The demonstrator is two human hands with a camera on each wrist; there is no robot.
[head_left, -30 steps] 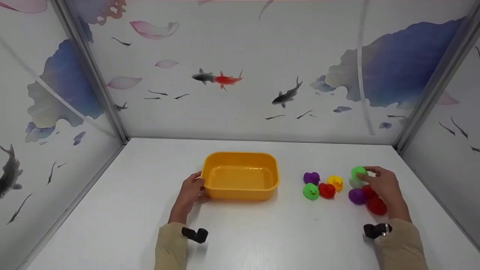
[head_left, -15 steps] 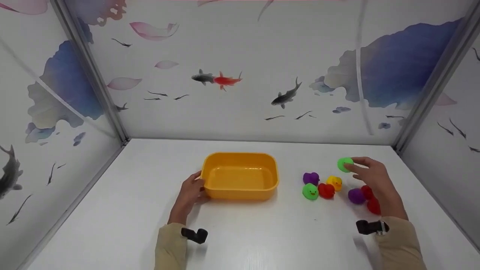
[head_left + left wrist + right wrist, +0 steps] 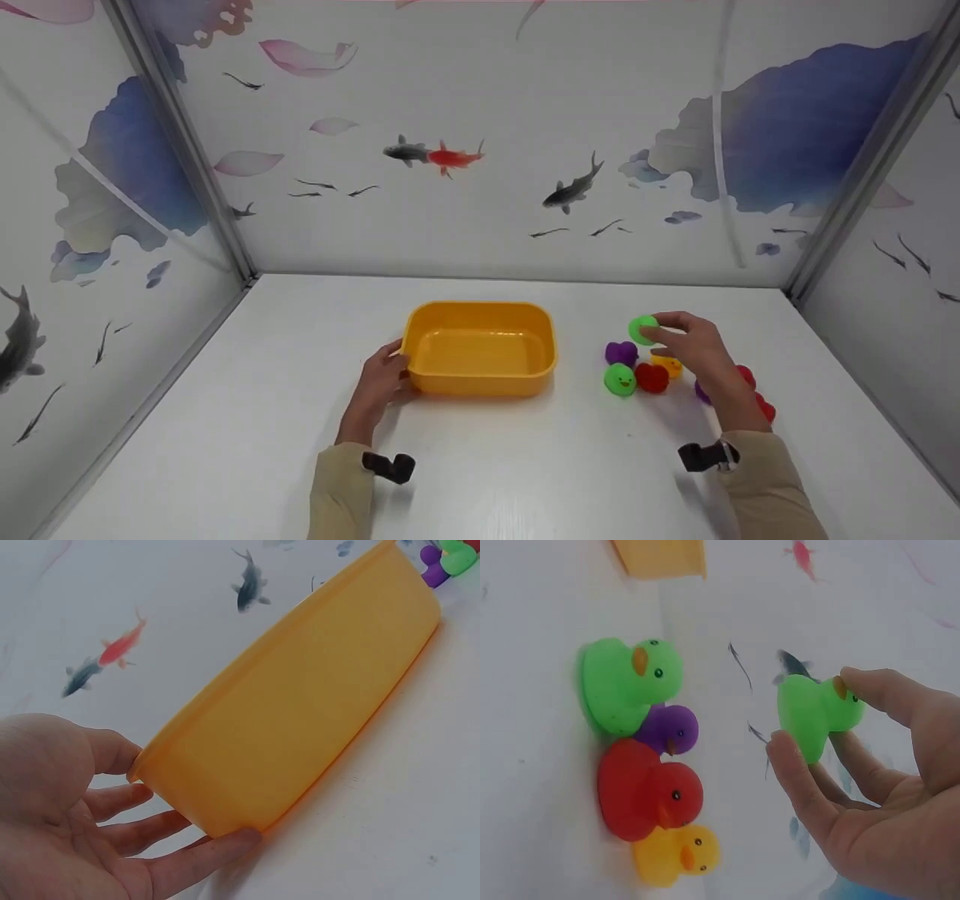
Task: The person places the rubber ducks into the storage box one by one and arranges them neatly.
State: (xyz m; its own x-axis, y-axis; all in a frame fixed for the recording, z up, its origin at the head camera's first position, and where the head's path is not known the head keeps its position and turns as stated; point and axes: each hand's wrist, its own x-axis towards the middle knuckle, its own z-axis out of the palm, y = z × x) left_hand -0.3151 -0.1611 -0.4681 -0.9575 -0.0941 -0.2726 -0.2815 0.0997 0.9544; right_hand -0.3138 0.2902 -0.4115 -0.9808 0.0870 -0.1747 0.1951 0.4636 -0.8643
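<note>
My right hand point(image 3: 690, 346) pinches a green rubber duck point(image 3: 804, 716) between thumb and fingers, raised above the table. Below it a cluster of ducks sits on the table: a purple duck point(image 3: 621, 353), another green duck point(image 3: 620, 380), a red duck point(image 3: 652, 378) and a yellow duck point(image 3: 670, 367), partly hidden by the hand in the head view. My left hand point(image 3: 381, 379) holds the left end of a yellow-orange plastic tub point(image 3: 292, 682). Its thumb lies at the rim and the other fingers rest against the outer wall. In the head view the tub's inside shows no contents.
Right of the cluster, behind my right wrist, more ducks lie partly hidden: a purple one point(image 3: 703, 391) and red ones point(image 3: 765, 409). White panels printed with fish enclose the white table point(image 3: 525, 465) at the back and sides.
My right hand lifted the green duck from the far-right group and carried it left, over the nearer cluster. The left hand and the tub stay in place.
</note>
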